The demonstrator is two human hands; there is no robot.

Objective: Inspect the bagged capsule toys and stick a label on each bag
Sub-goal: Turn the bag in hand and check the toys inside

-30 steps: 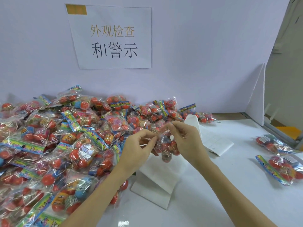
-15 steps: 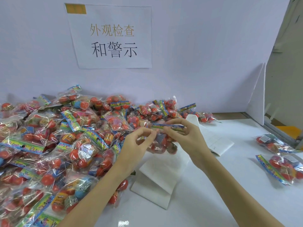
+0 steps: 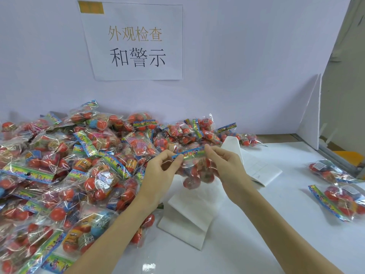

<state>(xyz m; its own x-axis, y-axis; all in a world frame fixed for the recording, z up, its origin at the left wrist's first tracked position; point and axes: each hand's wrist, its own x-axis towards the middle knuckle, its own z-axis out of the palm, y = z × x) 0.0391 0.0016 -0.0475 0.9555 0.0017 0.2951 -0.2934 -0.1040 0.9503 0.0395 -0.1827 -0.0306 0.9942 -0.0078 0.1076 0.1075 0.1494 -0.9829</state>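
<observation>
White tabletop (image 3: 276, 224) runs up to a pale wall, where I see a paper sign (image 3: 134, 42) with printed characters taped above the work area. From the head camera, a big pile of bagged capsule toys (image 3: 65, 167) covers the left half of the surface, mostly red balls in clear film with colourful header strips. I see the left hand (image 3: 158, 175) pinching the left end of one bag's header strip (image 3: 188, 154) between thumb and fingers, and the right hand (image 3: 227, 167) pinching the other end, so the held bag (image 3: 194, 173) hangs between them above the table, just in front of the pile. Under it lie folded white sheets (image 3: 189, 210), probably label backing, though I cannot read them. Two more bags (image 3: 335, 186) rest apart at the right edge, near a white foam divider (image 3: 310, 115)
</observation>
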